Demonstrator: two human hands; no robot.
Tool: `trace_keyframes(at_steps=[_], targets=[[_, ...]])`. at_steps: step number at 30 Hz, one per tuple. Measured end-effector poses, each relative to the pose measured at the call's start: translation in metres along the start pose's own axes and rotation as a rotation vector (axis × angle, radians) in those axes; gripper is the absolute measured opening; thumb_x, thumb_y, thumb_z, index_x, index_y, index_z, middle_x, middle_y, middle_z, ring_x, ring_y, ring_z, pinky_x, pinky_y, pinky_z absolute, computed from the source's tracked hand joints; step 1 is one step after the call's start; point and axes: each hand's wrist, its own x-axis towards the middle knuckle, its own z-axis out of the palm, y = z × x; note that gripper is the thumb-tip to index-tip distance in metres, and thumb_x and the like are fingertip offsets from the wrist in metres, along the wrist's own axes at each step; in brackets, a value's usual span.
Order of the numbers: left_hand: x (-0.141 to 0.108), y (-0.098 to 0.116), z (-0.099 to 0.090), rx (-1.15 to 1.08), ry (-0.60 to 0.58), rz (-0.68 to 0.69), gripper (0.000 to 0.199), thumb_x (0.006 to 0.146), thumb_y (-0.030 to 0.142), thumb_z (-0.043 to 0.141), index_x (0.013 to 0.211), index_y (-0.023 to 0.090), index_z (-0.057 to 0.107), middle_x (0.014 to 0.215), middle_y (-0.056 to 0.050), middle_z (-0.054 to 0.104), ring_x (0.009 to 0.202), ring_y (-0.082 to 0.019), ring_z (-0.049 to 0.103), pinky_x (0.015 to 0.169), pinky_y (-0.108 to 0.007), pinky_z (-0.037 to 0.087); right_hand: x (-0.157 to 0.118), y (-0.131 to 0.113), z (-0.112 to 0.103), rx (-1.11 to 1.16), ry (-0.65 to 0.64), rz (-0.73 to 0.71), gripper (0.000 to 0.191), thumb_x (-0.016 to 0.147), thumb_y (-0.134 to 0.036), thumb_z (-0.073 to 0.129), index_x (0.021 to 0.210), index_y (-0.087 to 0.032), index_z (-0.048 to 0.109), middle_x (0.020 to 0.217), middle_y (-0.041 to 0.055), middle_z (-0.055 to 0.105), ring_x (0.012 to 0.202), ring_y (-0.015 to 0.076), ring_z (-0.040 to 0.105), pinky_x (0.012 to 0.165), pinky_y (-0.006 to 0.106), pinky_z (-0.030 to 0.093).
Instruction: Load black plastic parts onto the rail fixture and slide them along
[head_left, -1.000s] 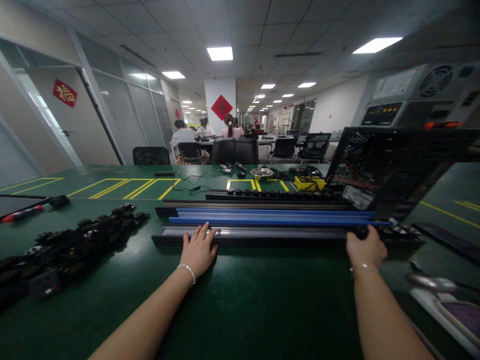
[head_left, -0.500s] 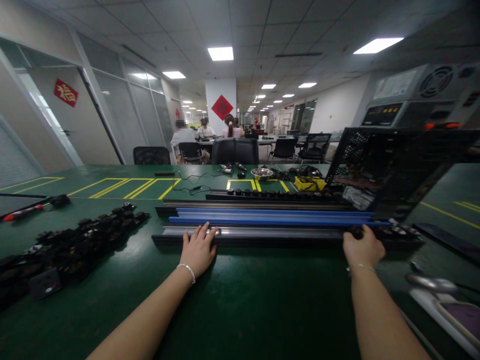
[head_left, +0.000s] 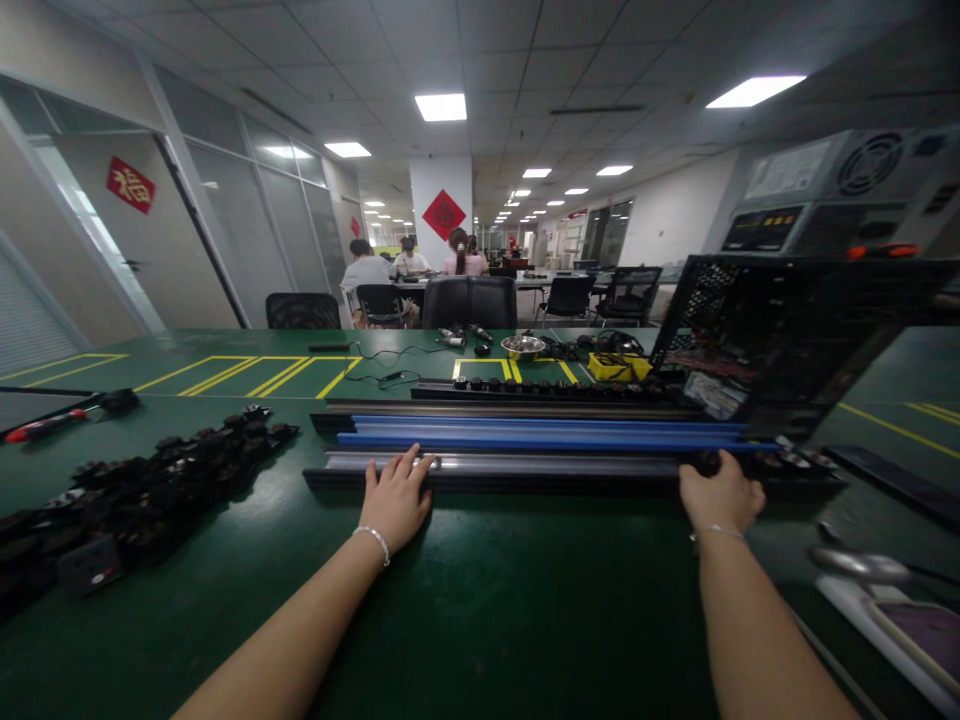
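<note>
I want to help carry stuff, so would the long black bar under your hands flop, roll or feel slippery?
The long black bar is probably stiff: it runs straight past the left hand and the right hand. It likely won't roll, because its front looks flat. Its shiny grey channel might feel slippery.

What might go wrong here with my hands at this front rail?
Your left hand rests on the front rail with fingers spread, so the rail might slip if that pressure eases.
Your right hand appears to pinch a black part at the rail, so it could jam or nip a fingertip.
The blue rail lies close behind; pushing away from you might shift it.
</note>
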Motion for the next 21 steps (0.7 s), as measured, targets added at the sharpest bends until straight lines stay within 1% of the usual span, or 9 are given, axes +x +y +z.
trace_keyframes(at_steps=[3,7,11,17,21], targets=[[0.0001,0.0003,-0.0004,-0.003,0.001,-0.001,0.050,0.078,0.031,0.044,0.127,0.032,0.040,0.141,-0.002,0.035,0.122,-0.027,0.037,0.101,-0.058,0.018,-0.0032,-0.0053,-0.0028,-0.040,0.009,0.094,0.064,0.067,-0.038,0.050,0.125,-0.011,0.045,0.114,0.0187,0.054,0.117,0.0335,0.035,0.098,0.046,0.025],[-0.0001,0.0004,-0.0008,0.005,-0.002,-0.003,0.050,0.078,0.032,0.045,0.128,0.033,0.040,0.141,-0.001,0.034,0.122,-0.027,0.037,0.101,-0.057,0.018,-0.0061,-0.0095,-0.0038,-0.034,0.020,0.080,0.066,0.067,-0.038,0.051,0.127,-0.012,0.044,0.117,0.0180,0.054,0.119,0.0339,0.035,0.097,0.047,0.027],[-0.0004,0.0003,-0.0007,0.008,-0.004,-0.004,0.051,0.078,0.031,0.045,0.128,0.033,0.040,0.141,-0.002,0.034,0.122,-0.027,0.038,0.102,-0.057,0.018,-0.0061,-0.0081,-0.0008,-0.032,0.055,0.064,0.064,0.065,-0.036,0.051,0.125,-0.013,0.047,0.113,0.0174,0.056,0.117,0.0343,0.038,0.095,0.049,0.030],[-0.0004,-0.0007,0.0001,-0.007,0.009,0.005,0.050,0.078,0.031,0.045,0.128,0.032,0.040,0.141,-0.002,0.035,0.121,-0.027,0.038,0.101,-0.058,0.018,-0.0061,-0.0061,0.0031,0.027,0.112,0.020,0.054,0.065,-0.029,0.050,0.118,-0.017,0.051,0.103,0.0098,0.061,0.111,0.0302,0.043,0.096,0.046,0.031],[-0.0004,-0.0001,-0.0012,-0.007,-0.003,0.000,0.050,0.078,0.031,0.044,0.128,0.032,0.041,0.142,-0.002,0.034,0.121,-0.027,0.037,0.102,-0.057,0.017,-0.0058,-0.0068,0.0027,0.070,0.112,0.013,0.051,0.065,-0.026,0.050,0.115,-0.017,0.052,0.098,0.0070,0.063,0.107,0.0280,0.047,0.095,0.044,0.032]])
